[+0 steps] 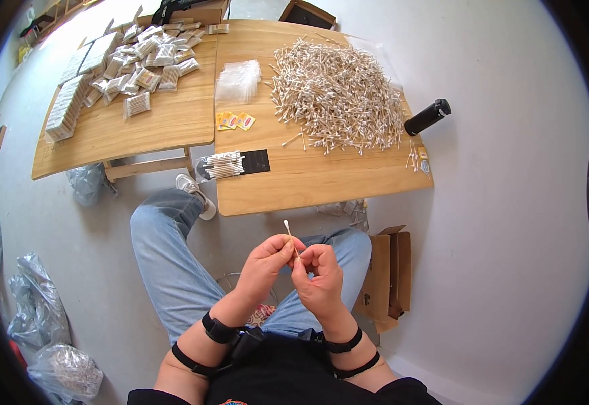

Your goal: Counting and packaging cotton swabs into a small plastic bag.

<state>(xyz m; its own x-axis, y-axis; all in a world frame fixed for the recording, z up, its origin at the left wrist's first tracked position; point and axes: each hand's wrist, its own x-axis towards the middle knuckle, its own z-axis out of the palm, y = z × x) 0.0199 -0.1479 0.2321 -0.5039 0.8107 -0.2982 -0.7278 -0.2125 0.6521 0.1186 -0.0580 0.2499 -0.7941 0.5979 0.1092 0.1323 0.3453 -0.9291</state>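
Observation:
A single cotton swab (287,228) is held over my lap, its white tip pointing up and away from me. My left hand (264,266) is closed, pinching the stick between thumb and forefinger. Closed at the lower end of the same swab is my right hand (320,282); its fingers hide that end. Beyond them, near the table's front edge, a row of cotton swabs (225,165) lies across a black card (258,161) and a clear plastic bag. A large heap of loose cotton swabs (338,94) covers the back right of the wooden table (321,192).
Small clear bags (238,81) and yellow cards (235,121) lie left of the heap. A black bottle (427,117) rests at the right edge. Packed swab bags (166,57) fill the left table (173,121). A cardboard box (392,277) stands right of my legs.

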